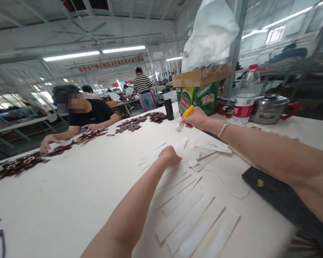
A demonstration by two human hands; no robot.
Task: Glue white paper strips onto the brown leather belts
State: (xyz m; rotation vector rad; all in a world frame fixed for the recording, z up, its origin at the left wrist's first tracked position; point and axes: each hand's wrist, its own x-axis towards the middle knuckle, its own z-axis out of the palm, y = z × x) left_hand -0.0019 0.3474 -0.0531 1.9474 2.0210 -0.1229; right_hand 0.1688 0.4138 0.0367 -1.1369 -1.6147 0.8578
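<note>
My right hand [197, 118] grips a yellow-handled brush [187, 111], its pale bristles pointing down a little above the white table [83, 186]. Lower and to the left, my left hand [169, 156] is closed, with its fingertips down among white strips [197, 215] that look like paper or thin sheet. What those fingers pinch, if anything, is hidden. Several strips lie fanned and partly overlapping toward the front edge. More strips [212, 146] are heaped loosely just below the brush. A thin thread [231, 191] curls over the table right of them.
Behind the brush stand a black cylinder [168, 109] and a green carton [199, 95]. A red-capped bottle [246, 96] and a metal pot [270, 108] are to the right. Across the table, a person [93, 113] handles dark brown pieces [24, 165]. A dark board [279, 193] lies beneath my right arm.
</note>
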